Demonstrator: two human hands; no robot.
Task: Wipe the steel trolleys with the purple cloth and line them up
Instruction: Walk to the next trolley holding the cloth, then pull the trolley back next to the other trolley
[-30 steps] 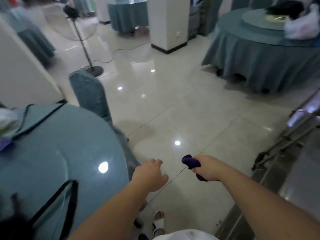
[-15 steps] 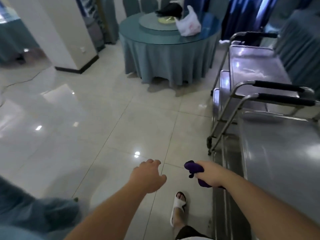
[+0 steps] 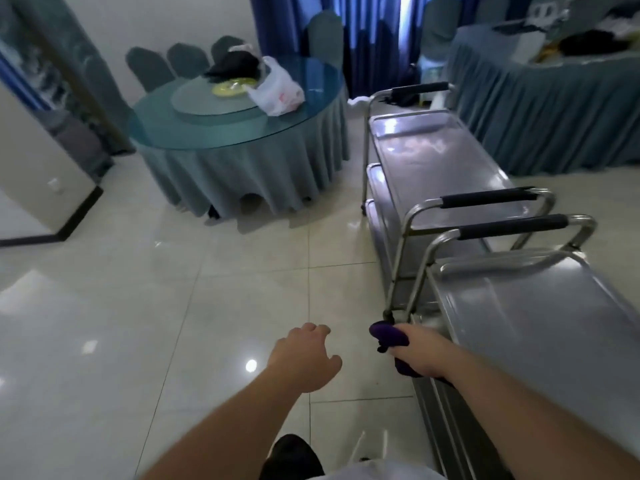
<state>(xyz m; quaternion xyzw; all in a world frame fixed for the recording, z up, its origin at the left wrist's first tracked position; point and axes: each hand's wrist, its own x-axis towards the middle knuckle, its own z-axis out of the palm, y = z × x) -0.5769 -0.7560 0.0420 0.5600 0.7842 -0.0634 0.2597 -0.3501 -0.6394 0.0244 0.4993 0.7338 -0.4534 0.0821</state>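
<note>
Two steel trolleys stand end to end on my right. The near trolley (image 3: 540,327) has a flat top tray and a black-gripped handle (image 3: 512,227) at its far end. Beyond it, the far trolley (image 3: 429,157) shows a bare top tray and a handle at each end. My right hand (image 3: 420,355) is closed on the bunched purple cloth (image 3: 388,336), just left of the near trolley's edge and close to its lower frame. Over the floor tiles, my left hand (image 3: 304,358) hangs empty with fingers loosely spread.
A round table (image 3: 242,133) with a grey-blue skirt and glass top stands ahead, holding a white plastic bag (image 3: 277,91) and a black item. Covered chairs sit behind it. Another draped table (image 3: 547,109) is far right. A white pillar (image 3: 41,161) is on the left. Shiny tiled floor lies between.
My view has swung right, from a near blue table and fan to the trolleys, which now fill the right side. Both hands keep their pose, the right still holding the cloth.
</note>
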